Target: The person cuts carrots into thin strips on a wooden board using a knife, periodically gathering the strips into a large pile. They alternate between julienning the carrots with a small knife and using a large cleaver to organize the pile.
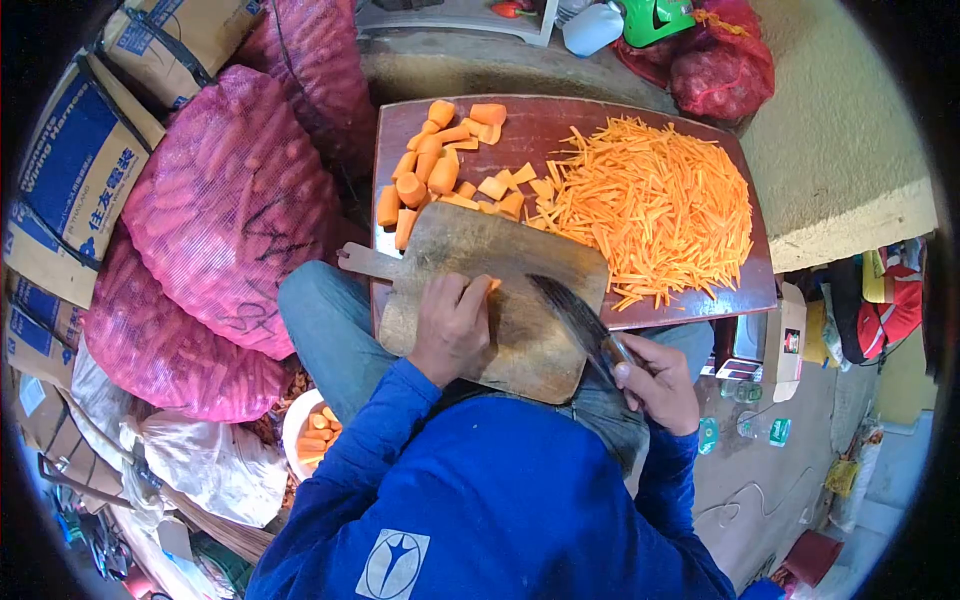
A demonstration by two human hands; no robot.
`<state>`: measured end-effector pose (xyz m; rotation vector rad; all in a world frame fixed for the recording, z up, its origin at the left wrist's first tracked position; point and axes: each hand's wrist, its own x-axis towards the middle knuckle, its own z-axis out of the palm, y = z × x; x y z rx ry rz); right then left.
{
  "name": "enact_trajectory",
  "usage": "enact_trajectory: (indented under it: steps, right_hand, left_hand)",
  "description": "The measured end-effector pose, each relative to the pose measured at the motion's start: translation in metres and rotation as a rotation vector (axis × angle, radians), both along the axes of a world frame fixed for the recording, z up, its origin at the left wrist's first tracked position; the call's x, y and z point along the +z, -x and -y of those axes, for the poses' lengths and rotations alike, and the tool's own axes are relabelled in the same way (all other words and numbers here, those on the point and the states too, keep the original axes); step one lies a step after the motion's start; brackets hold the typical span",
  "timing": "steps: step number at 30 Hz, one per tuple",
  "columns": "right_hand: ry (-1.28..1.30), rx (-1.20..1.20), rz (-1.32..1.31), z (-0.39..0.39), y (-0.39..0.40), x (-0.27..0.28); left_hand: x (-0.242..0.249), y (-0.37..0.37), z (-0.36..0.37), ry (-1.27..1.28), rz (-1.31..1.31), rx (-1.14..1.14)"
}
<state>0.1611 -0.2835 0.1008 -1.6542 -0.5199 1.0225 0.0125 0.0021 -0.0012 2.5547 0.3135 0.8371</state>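
A worn wooden cutting board (465, 245) with a short handle lies across my lap and overlaps the near edge of the red-brown table. On its left part, my left hand (452, 328) is closed on a small carrot piece (494, 285), mostly hidden by the fingers. My right hand (657, 382) grips the handle of a knife (570, 312); its dark blade slants over the board's right side, apart from the carrot. Beyond the board are chunks of peeled carrot (443, 174) at the left and a big heap of carrot sticks (655, 210) at the right.
The red-brown table (540, 115) stands in front of me. Pink mesh sacks (235, 210) and blue-and-tan boxes (75, 160) crowd the left. A white bucket of carrots (290, 430) stands by my left leg. Plastic bottles (765, 428) lie on the floor at right.
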Motion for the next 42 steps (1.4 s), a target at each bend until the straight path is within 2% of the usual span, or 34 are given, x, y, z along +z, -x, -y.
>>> enact_trajectory:
  steps: [2, 4, 5, 7, 9, 11, 15, 17, 21, 24, 26, 32, 39, 42]
  right_hand:
    - [0.066, -0.02, 0.104, -0.005, 0.004, 0.0]
    - [0.074, -0.003, 0.116, -0.01, 0.009, -0.009]
    - [0.08, 0.016, 0.127, -0.014, 0.012, -0.012]
    - [0.09, 0.021, 0.101, -0.026, 0.015, -0.006]
    - [0.105, 0.015, 0.068, -0.033, 0.019, -0.009]
    - [0.079, 0.035, 0.246, -0.04, 0.019, -0.024]
    - [0.04, 0.092, 0.319, -0.064, 0.015, -0.028]
    - [-0.047, 0.167, 0.449, -0.072, 0.016, -0.026]
    - [-0.039, 0.211, 0.492, -0.075, 0.025, -0.008]
    - [0.074, 0.266, 0.462, -0.069, 0.039, -0.007]
    - [0.055, 0.294, 0.64, -0.065, 0.046, -0.018]
    - [0.17, 0.41, 0.727, -0.061, 0.046, 0.001]
    - [0.136, 0.436, 0.742, -0.107, 0.027, -0.02]
    - [0.097, 0.418, 0.715, -0.104, 0.025, -0.017]
  left_hand:
    - [0.001, -0.001, 0.003, -0.043, 0.017, 0.003]
    - [0.015, -0.005, 0.015, 0.118, -0.005, -0.045]
    - [0.019, -0.004, 0.02, 0.115, -0.004, -0.043]
    - [0.024, 0.0, 0.029, 0.382, 0.09, -0.16]
    - [0.02, 0.006, 0.021, 0.348, 0.066, -0.128]
    - [0.016, 0.009, 0.008, 0.258, 0.022, -0.09]
    - [0.013, 0.007, -0.003, 0.143, -0.066, -0.165]
    - [0.01, 0.007, 0.0, 0.152, -0.164, -0.216]
    - [0.002, 0.005, 0.003, 0.109, -0.173, -0.22]
    - [0.006, 0.006, 0.002, 0.098, -0.085, -0.234]
    - [0.016, 0.007, 0.005, 0.0, -0.18, -0.184]
    - [0.004, 0.007, 0.002, -0.05, -0.12, -0.18]
    - [0.005, 0.008, 0.001, -0.025, -0.144, -0.198]
    - [0.003, 0.006, 0.002, 0.021, -0.045, -0.159]
